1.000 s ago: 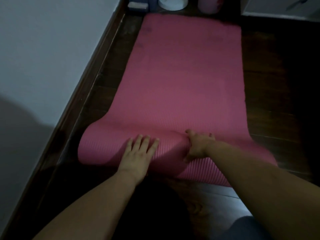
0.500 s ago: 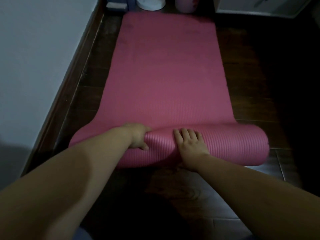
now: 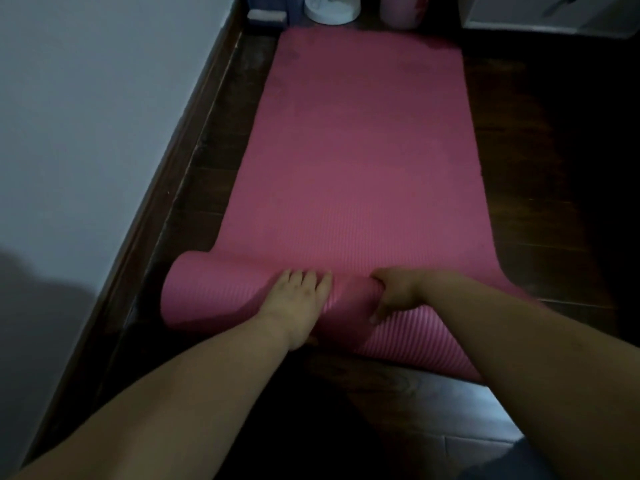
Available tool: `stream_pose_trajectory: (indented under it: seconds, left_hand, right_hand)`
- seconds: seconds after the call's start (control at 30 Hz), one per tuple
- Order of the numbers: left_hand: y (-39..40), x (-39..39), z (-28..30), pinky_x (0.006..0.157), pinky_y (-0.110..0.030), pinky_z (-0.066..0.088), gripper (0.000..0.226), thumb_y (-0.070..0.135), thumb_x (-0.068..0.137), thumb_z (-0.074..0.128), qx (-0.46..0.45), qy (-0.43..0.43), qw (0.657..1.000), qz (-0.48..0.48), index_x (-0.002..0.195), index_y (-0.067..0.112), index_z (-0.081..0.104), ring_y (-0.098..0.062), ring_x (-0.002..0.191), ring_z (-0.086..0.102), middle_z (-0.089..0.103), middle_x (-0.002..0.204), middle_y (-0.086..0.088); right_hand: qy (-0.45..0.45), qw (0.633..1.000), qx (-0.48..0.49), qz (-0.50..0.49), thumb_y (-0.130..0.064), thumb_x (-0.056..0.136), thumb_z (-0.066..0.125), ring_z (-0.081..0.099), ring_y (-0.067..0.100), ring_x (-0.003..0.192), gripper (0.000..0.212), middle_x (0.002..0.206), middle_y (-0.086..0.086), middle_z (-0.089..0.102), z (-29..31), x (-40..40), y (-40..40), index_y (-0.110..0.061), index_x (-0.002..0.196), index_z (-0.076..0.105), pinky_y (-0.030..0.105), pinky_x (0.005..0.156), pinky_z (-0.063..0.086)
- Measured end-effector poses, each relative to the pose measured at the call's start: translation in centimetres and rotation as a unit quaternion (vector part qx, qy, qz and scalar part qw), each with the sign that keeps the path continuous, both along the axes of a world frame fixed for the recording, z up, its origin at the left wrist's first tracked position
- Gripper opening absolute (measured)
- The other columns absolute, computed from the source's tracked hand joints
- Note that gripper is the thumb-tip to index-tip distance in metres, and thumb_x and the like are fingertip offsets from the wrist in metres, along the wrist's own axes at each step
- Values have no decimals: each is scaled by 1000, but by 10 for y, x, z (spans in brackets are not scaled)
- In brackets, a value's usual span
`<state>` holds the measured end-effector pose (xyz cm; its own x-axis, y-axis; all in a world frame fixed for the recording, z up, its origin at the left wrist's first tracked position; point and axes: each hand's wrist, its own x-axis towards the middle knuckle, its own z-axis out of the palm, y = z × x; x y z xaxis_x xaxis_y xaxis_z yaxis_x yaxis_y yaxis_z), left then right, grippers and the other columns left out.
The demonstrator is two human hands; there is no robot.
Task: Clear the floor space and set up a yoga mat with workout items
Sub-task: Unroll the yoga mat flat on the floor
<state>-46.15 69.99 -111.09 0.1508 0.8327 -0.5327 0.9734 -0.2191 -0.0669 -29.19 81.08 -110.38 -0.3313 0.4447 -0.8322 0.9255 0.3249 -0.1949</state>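
A pink yoga mat is lying mostly unrolled on the dark wooden floor, running along the white wall on the left. Its near end is sitting rolled. The left hand is resting flat, fingers straight, on that roll; the right hand is gripping the roll's edge. Far objects are cut off, perhaps containers.

No readable text anywhere. Pink container at far end of room carries darker marking on its side, too dim and cropped to read. Nothing else bears label or number.
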Motion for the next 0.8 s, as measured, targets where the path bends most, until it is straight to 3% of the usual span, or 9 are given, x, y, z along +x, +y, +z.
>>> stream_pose_trajectory:
  seconds: [0.07, 0.2, 0.33, 0.4, 0.5, 0.67, 0.8]
  left_hand:
    - [9, 0, 3, 114, -42, 20, 98, 49, 79, 68, -28, -17, 999, -2, 149, 13, 12, -30, 130, 39, 39, 143, -12]
    - [34, -4, 12, 101, -37, 39, 86, 52, 75, 72, -114, -62, 992, 7, 143, 19, 30, -29, 120, 52, 52, 135, -7]
    - [48, -4, 17, 105, -35, 39, 97, 52, 69, 77, -240, -89, 964, 77, 147, 20, 30, -27, 127, 46, 45, 143, -6]
    - [46, -2, 19, 107, -37, 38, 99, 53, 68, 77, -262, -87, 958, 83, 148, 21, 28, -28, 129, 44, 43, 144, -7]
    - [21, 2, 17, 111, -43, 31, 107, 65, 67, 71, -196, -56, 977, 62, 151, 27, 17, -32, 134, 32, 33, 145, -12]
    - [-34, -1, 11, 113, -43, 22, 87, 66, 87, 42, 11, -37, 999, 24, 152, 21, 6, -29, 134, 26, 26, 147, -11]
    - [-68, 0, 16, 117, -46, 10, 78, 49, 94, 44, 9, -51, 998, 25, 152, 21, 0, -30, 144, 7, 4, 158, -10]
  right_hand:
    - [4, 998, 64, -5, -52, 66, 79, 37, 30, 135, 110, 150, 10, 36, 5, 8, -10, -18, 150, 18, 41, 111, 34]
    - [60, 982, 176, -25, -47, 77, 71, 30, 32, 134, 95, 146, 11, 32, 33, 34, -43, -19, 149, 16, 44, 109, 34]
    - [57, 986, 155, 0, -43, 79, 69, 23, 33, 137, 94, 148, 12, 22, 41, 43, -90, -21, 150, 12, 45, 112, 30]
    - [43, 989, 144, -8, -44, 80, 68, 10, 33, 144, 97, 155, 10, 10, 35, 48, -113, -23, 151, 6, 47, 117, 19]
    - [-6, 992, 129, 2, -39, 83, 67, -9, 30, 147, 103, 159, 7, -11, 18, 50, -132, -25, 151, -9, 50, 117, 3]
    - [-65, 986, 152, 10, -36, 80, 69, -12, 32, 146, 113, 159, 10, -16, -10, 38, -132, -20, 149, -19, 53, 117, 2]
    - [-65, 970, 236, 8, -19, 94, 42, 8, 34, 146, 75, 159, 15, 6, -25, 35, -139, -17, 152, -7, 51, 116, 16]
